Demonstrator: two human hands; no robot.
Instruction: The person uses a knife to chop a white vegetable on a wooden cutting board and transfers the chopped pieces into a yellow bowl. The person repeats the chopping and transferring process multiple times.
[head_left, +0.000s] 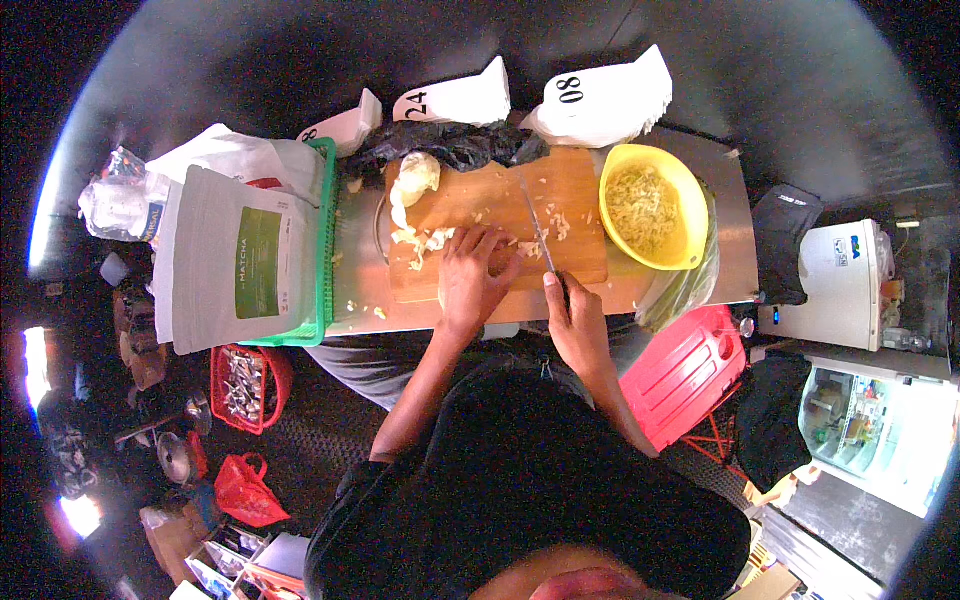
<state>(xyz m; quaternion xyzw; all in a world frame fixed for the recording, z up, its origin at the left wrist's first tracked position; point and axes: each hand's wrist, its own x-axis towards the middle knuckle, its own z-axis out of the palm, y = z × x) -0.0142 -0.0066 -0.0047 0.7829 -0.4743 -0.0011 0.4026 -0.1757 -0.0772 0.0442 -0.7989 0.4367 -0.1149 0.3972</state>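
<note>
A wooden cutting board (457, 191) lies on the metal table in front of me. My left hand (476, 274) rests on the board, its fingers curled down beside chopped pale pieces (532, 247); whether it grips a piece is hidden. My right hand (576, 315) is shut on the dark handle of a knife (536, 221), whose long blade points away from me across the board. Near the board's far left corner sits a pale, leafy vegetable piece (417, 174), with scraps (427, 240) below it. Right of the board, a yellow bowl (701, 217) holds a shredded pale food (643, 206).
A green plastic basket (327, 240) with a white and green pouch (225, 262) borders the left side. Crumpled black plastic (457, 144) and white number cards (607, 105) line the back. A clear plastic bag (679, 296) lies under the bowl; a red folding stool or chair (686, 375) stands below right.
</note>
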